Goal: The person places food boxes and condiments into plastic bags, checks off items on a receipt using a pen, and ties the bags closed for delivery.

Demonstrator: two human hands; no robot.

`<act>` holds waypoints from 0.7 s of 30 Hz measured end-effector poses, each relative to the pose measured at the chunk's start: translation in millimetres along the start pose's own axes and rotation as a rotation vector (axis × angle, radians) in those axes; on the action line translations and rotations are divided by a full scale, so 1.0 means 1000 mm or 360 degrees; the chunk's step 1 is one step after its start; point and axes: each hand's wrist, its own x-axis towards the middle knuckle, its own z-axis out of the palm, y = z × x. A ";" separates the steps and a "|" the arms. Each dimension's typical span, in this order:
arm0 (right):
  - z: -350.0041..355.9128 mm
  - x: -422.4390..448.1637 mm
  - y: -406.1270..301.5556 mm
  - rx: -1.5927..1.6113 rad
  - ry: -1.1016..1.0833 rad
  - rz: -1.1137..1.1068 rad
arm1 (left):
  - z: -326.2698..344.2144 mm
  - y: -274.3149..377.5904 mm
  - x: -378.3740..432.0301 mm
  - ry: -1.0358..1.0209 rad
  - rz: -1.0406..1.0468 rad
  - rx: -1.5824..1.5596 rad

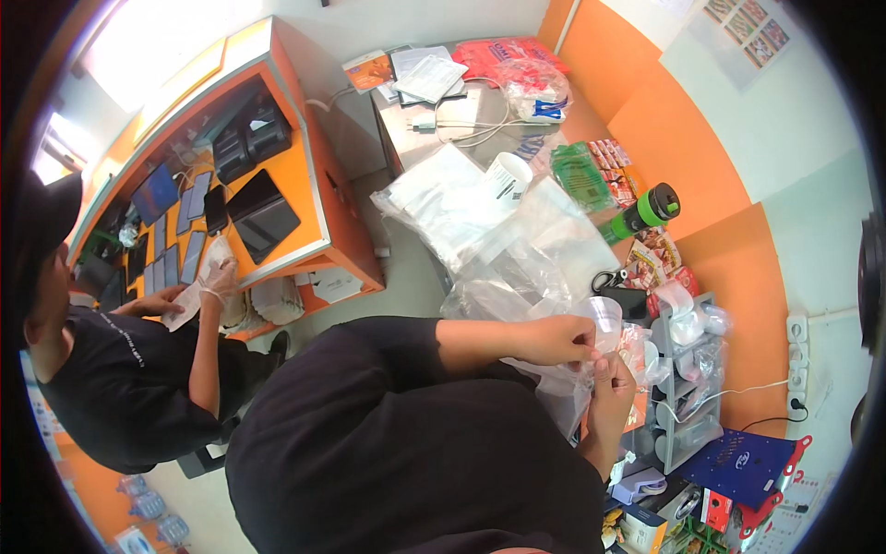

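In the head view, my left hand (564,341) and my right hand (612,382) meet in front of my torso, fingertips pinched together. Between them they grip the edge of a thin clear plastic bag (564,403), which hangs below the fingers and is partly hidden by my forearm. A clear plastic cup (603,317) stands just behind my left hand. Loose clear plastic wrap (509,284) spreads beyond my forearm, beside stacks of flat plastic bags (432,197). A white paper cup (509,179) with a printed label rests tilted on these stacks.
Scissors (609,280), a green-black bottle (644,211) and a grey drawer rack (685,395) line the wall side. A charger cable (477,124) crosses the far counter. To the left, another person (131,360) holds paper by an orange shelf of phones (190,256).
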 end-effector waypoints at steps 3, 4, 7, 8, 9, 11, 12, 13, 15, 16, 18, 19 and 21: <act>-0.027 0.003 0.015 -0.0473 0.0176 -0.0126 | -0.008 0.020 -0.011 0.0525 0.0447 0.0731; -0.037 0.005 0.019 -0.0707 0.0264 -0.0206 | -0.012 0.025 -0.014 0.0741 0.0649 0.1016; -0.066 0.003 0.000 -0.1063 0.0723 -0.0448 | -0.032 0.040 -0.017 0.1116 0.0813 0.1350; -0.078 0.001 0.000 -0.1098 0.0736 -0.0391 | -0.037 0.044 -0.021 0.1078 0.0762 0.1277; -0.084 -0.001 -0.005 -0.1127 0.0745 -0.0334 | -0.041 0.048 -0.025 0.1042 0.0707 0.1208; -0.081 -0.002 -0.006 -0.0765 0.0775 -0.0286 | -0.039 0.052 -0.026 0.0904 0.0658 0.0983; -0.055 0.002 -0.018 -0.0375 0.0788 -0.0292 | -0.032 0.052 -0.025 0.0801 0.0659 0.0825; -0.050 0.003 -0.018 -0.0235 0.0749 -0.0261 | -0.026 0.052 -0.024 0.0701 0.0660 0.0665; -0.048 0.009 -0.011 -0.0205 0.0638 -0.0155 | -0.008 0.060 -0.031 0.0398 0.0644 0.0490; -0.050 0.009 -0.008 -0.0275 0.0550 -0.0114 | 0.001 0.063 -0.034 0.0246 0.0635 0.0402; -0.046 0.012 -0.013 -0.0380 0.0356 -0.0073 | 0.010 0.064 -0.037 0.0141 0.0564 0.0326; -0.039 0.012 -0.018 -0.0412 0.0247 -0.0067 | 0.015 0.064 -0.039 0.0093 0.0527 0.0289; -0.024 0.003 -0.024 -0.0537 0.0264 -0.0327 | 0.026 0.051 -0.035 0.0248 0.0492 0.0217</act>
